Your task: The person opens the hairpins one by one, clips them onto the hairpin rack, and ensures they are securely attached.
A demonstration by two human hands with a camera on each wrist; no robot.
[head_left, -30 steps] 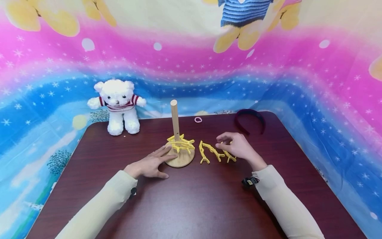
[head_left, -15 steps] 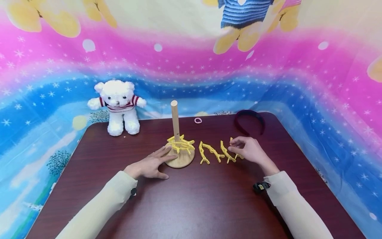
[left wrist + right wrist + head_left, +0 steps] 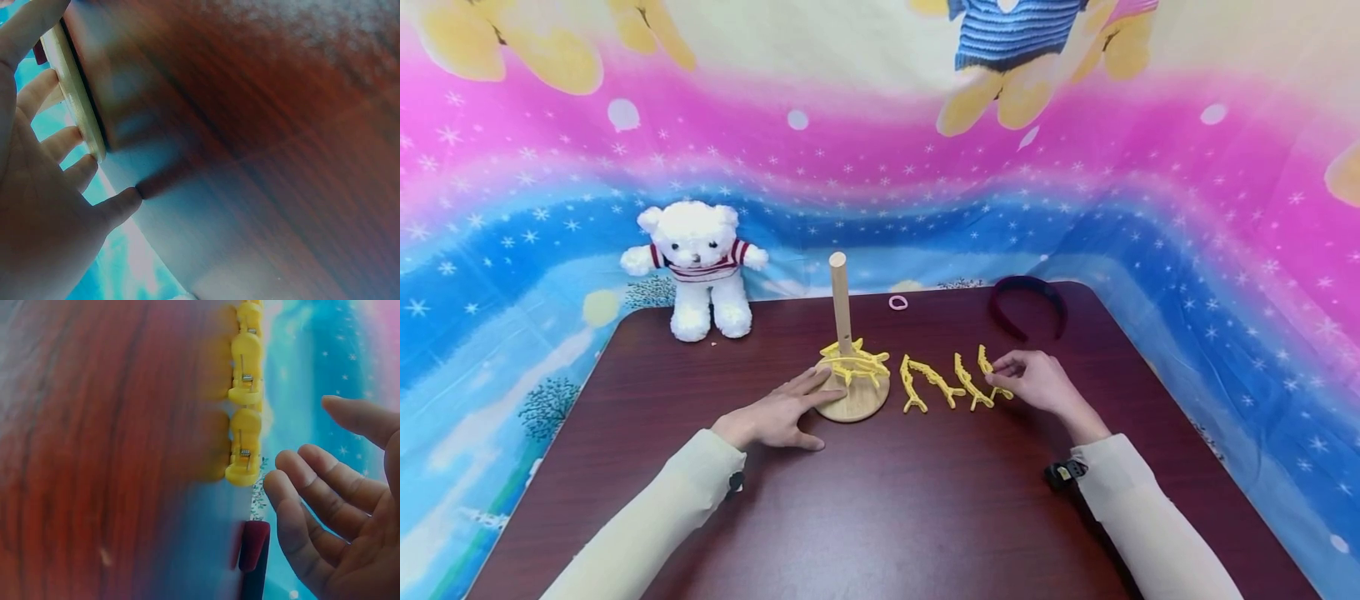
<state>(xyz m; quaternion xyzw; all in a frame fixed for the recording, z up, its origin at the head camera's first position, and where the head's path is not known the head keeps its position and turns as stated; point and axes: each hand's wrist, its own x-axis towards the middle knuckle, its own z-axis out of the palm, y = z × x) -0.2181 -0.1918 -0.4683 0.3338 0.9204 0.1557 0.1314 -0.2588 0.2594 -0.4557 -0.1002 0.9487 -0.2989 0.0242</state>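
Observation:
In the head view my left hand (image 3: 773, 414) rests with spread fingers on the round wooden base (image 3: 853, 408) of an upright post (image 3: 842, 304). Yellow spring hair clips (image 3: 859, 365) lie around the foot of that post. A row of similar clips lies to its right on the table. My right hand (image 3: 1043, 385) is beside the rightmost clip (image 3: 984, 360), its fingertips close to the clip's lower part. In the right wrist view the thumb stands apart from the loosely bent fingers (image 3: 297, 469), and nothing is between them; a clip's sprung end (image 3: 245, 450) is near.
A dark red headband (image 3: 1028, 287) lies at the back right and a small pink hair tie (image 3: 898, 302) at the back middle. A white teddy bear (image 3: 696, 267) sits at the back left. Printed cloth (image 3: 880, 167) hangs behind the dark wooden table (image 3: 880, 517).
My right hand has moved to the right and slightly nearer to me, bringing the two rightmost clips into view. The left hand has stayed on the base.

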